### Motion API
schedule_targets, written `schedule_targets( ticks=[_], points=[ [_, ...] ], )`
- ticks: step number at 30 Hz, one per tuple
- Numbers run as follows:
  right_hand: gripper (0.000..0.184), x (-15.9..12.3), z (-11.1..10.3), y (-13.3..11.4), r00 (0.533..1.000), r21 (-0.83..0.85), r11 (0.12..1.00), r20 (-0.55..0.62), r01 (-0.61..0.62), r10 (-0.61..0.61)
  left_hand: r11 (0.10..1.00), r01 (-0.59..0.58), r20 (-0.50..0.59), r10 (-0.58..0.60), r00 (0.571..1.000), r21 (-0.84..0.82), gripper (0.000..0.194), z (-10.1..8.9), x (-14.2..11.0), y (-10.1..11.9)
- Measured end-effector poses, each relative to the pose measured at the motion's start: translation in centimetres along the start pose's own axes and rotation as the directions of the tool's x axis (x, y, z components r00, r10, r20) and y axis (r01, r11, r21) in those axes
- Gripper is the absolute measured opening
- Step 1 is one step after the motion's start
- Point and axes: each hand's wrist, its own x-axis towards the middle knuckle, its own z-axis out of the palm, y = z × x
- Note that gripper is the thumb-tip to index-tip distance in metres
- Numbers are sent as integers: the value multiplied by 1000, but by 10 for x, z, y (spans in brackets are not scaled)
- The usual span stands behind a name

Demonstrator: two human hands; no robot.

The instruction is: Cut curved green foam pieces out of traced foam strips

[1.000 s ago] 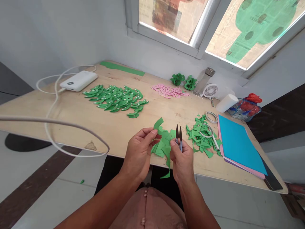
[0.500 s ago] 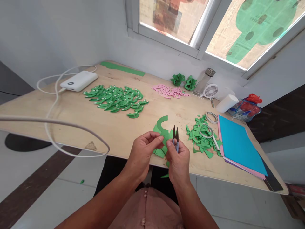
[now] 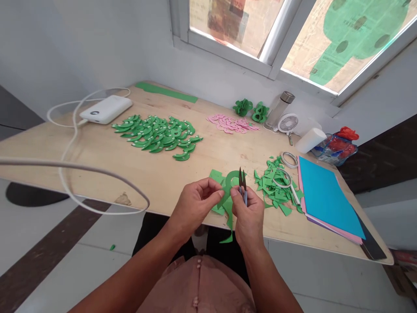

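Between thumb and forefinger, my left hand (image 3: pixel 197 208) pinches a curved piece of green paper (image 3: pixel 232 174), which arches up and over to the right. My right hand (image 3: pixel 249 217) is closed around a pair of thread snips (image 3: pixel 242 180), dark blades pointing up and slightly parted. The right thumb also presses at the green paper. A narrow green paper strip (image 3: pixel 230 219) dangles between the hands past the table edge. Under them lie several green paper pieces (image 3: pixel 215 175). Green offcuts (image 3: pixel 272 182) are heaped to the right, with a magnifying glass (image 3: pixel 295 194) on top.
Green crescent cutouts (image 3: pixel 156 132) spread over the left of the wooden table (image 3: pixel 130 174), pink cutouts (image 3: pixel 230 123) behind. A white power bank (image 3: pixel 106 109) trails a looping cable (image 3: pixel 70 150). A tape roll (image 3: pixel 289 159), blue paper sheets (image 3: pixel 329 195), small fan (image 3: pixel 288 124) and bottle (image 3: pixel 280 108) stand right.
The curved paper has turned, its arch now tipping right toward the snips. My right hand has shifted slightly right with the snips. The dangling strip shows more fully.
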Motion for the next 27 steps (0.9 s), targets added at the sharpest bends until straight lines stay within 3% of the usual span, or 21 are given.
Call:
schedule_targets(
  ticks=[5, 8, 15, 21, 27],
  points=[
    [27, 1, 8, -1, 999, 50, 999, -42, 1, 1, 992, 89, 44, -86, 995, -88, 14, 2, -6, -6],
    [28, 2, 8, 1, 999, 68, 998, -37, -18, 21, 989, 105, -4, -106, 994, -103, 13, 3, -7, -6],
    [37, -7, -7, 2, 989, 124, 989, 132, -82, 65, 996, 45, -81, -50, 995, -72, 15, -7, 1, 2],
    [40, -18, -17, 5, 955, 57, 977, 229, -205, 187, 993, 77, -43, -81, 996, -91, 20, -12, 6, 5],
    [42, -23, -11, 7, 944, 90, 968, 258, -234, 205, 993, 62, -2, -62, 998, -98, 20, -7, 4, 5]
  ],
)
